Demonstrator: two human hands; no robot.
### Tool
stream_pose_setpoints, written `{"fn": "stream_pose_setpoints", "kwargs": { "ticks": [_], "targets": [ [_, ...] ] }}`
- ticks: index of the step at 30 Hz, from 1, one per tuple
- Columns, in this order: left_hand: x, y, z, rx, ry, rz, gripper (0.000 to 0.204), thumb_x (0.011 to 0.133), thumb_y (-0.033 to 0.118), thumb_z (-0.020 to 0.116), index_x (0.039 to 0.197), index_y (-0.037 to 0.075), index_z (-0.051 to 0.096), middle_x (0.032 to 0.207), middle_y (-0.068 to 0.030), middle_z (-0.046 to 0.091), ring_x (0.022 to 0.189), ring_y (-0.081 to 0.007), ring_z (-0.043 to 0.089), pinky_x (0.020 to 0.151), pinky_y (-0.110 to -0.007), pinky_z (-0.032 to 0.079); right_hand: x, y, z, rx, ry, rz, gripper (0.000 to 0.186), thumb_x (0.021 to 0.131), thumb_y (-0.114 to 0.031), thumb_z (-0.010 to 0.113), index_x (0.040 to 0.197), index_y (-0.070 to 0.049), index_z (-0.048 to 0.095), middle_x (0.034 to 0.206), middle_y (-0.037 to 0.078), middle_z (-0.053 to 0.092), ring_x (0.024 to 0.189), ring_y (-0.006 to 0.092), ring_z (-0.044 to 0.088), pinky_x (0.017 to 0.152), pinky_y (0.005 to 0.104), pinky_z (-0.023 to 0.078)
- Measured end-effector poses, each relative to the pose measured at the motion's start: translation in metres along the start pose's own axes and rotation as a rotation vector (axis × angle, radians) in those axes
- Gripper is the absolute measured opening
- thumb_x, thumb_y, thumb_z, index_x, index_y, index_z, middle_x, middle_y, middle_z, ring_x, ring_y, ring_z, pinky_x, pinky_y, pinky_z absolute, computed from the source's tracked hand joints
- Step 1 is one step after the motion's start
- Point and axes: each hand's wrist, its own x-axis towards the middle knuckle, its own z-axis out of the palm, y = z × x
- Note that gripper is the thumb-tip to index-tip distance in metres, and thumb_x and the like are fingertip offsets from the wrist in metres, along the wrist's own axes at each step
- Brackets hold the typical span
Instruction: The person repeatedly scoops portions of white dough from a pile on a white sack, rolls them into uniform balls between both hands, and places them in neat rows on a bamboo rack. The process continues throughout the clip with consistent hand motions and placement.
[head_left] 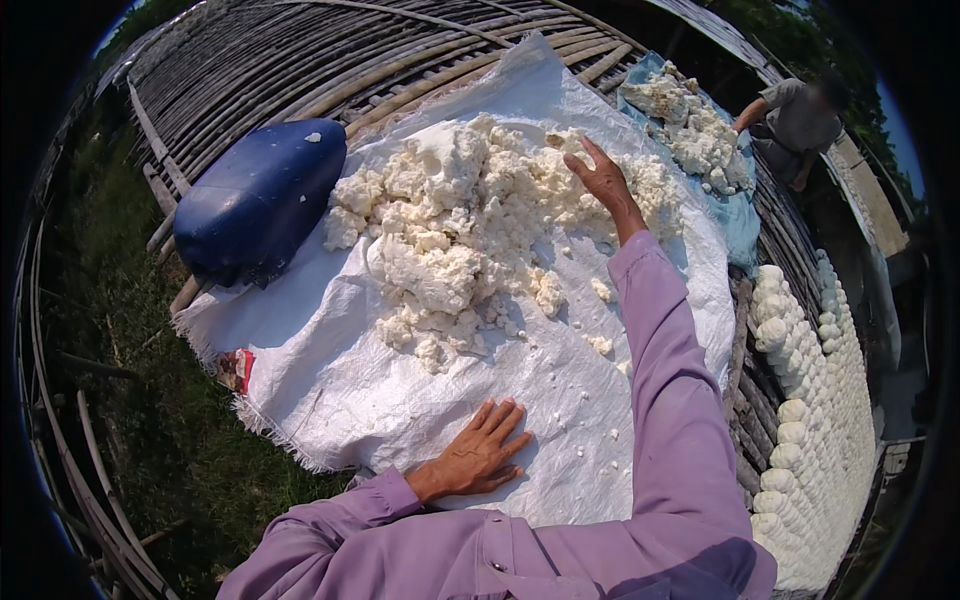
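Observation:
A large heap of crumbly, off-white, dough-like lumps (440, 230) lies on a white woven plastic sheet (330, 390); its exact kind I cannot tell. My left hand (475, 452) rests flat on the sheet's near part, fingers stretched out and holding nothing. Reaching forward, my right hand (606, 184) is over the heap's far right side. Its thumb and fingers are apart, and nothing shows in its grasp. Whether its fingertips touch the lumps is unclear. Small crumbs lie scattered on the sheet between both hands.
A dark blue plastic container (262, 200) lies at the left of the heap. Beyond is a pole platform (270, 70). More lumps (690, 130) sit on a bluish sheet (738, 225) at far right, near another person (800, 120). Rows of white balls (815, 410) fill the right.

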Motion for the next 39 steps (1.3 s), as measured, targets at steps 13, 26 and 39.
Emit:
{"fn": "stream_pose_setpoints", "kwargs": {
  "ticks": [13, 26, 39],
  "targets": [
    [-0.001, -0.003, -0.004, -0.111, -0.032, -0.006, 0.056, 0.1, 0.04, 0.055, 0.145, 0.005, 0.052, 0.16, -0.0276, 0.029, 0.153, -0.0443, 0.017, 0.125, -0.057, 0.008, -0.001, 0.027, 0.063, -0.393, -0.285, 0.153, 0.065, 0.087, -0.063, 0.059, 0.135, -0.021, 0.066, 0.147, 0.01, 0.057, 0.135, 0.0334, 0.051, 0.114, 0.0461, 0.039],
    [-0.001, -0.005, 0.0, -0.112, 0.024, 0.009, 0.053, 0.1, 0.037, 0.056, 0.142, 0.005, 0.055, 0.156, -0.0272, 0.034, 0.151, -0.0439, 0.02, 0.125, -0.056, 0.01, -0.105, -0.018, 0.03, -0.122, 0.174, 0.167, 0.067, 0.088, -0.068, 0.064, 0.133, -0.018, 0.068, 0.146, 0.016, 0.055, 0.14, 0.034, 0.044, 0.111, 0.0557, 0.037],
    [-0.001, -0.006, 0.004, -0.042, 0.021, 0.017, 0.054, 0.099, 0.037, 0.058, 0.141, 0.005, 0.055, 0.156, -0.0262, 0.036, 0.151, -0.0426, 0.022, 0.126, -0.055, 0.011, -0.143, -0.004, 0.043, 0.282, 0.047, 0.316, 0.047, 0.085, -0.043, 0.077, 0.12, -0.011, 0.072, 0.121, 0.014, 0.064, 0.103, 0.0271, 0.064, 0.088, 0.0398, 0.051]
  ]
}}
